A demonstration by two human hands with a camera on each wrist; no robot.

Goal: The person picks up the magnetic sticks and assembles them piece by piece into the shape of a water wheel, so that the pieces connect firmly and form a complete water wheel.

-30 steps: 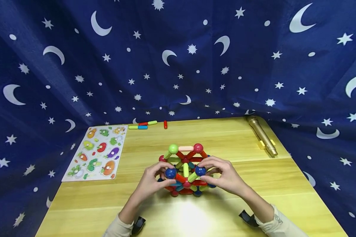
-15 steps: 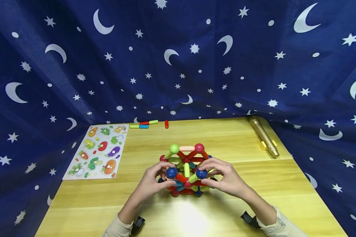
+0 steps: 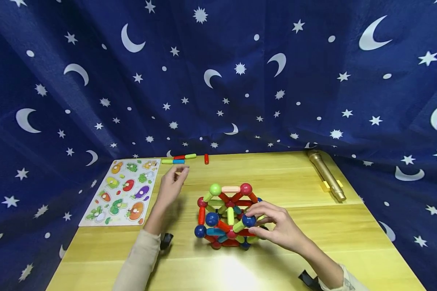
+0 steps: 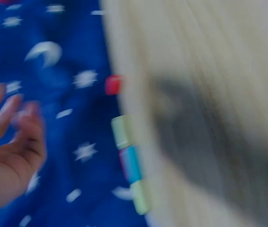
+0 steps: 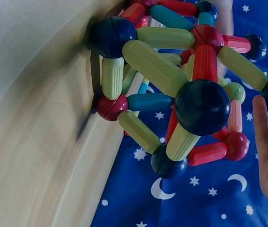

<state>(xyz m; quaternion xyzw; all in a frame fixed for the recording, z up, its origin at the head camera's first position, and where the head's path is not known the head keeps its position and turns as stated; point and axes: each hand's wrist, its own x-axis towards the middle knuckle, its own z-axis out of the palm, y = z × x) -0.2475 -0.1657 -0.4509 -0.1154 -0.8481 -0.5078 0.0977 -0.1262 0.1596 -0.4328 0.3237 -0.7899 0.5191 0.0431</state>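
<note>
On the table stands a frame built of coloured magnetic sticks (image 3: 231, 215) and balls; in the right wrist view its dark blue ball (image 5: 195, 108) is closest to the camera. Thumb and fingers of my right hand (image 3: 278, 226) pinch a blue ball (image 3: 249, 220) at the frame's near right. A second blue ball (image 3: 212, 219) sits at the near left, untouched. My left hand (image 3: 171, 186) is away from the frame, above the table near the loose sticks (image 3: 178, 161). Its fingers are loosely bent and hold nothing; the left wrist view is blurred.
A vegetable puzzle board (image 3: 121, 194) lies at the left. One loose red stick (image 3: 206, 159) lies apart at the back edge. At the back right, a gold tube (image 3: 327, 175) rests on yellow supports. Behind the table hangs a blue curtain (image 3: 189, 81) with moons and stars.
My left hand has let go of the near left blue ball and moved away to the back left. The right hand keeps its pinch on the other blue ball.
</note>
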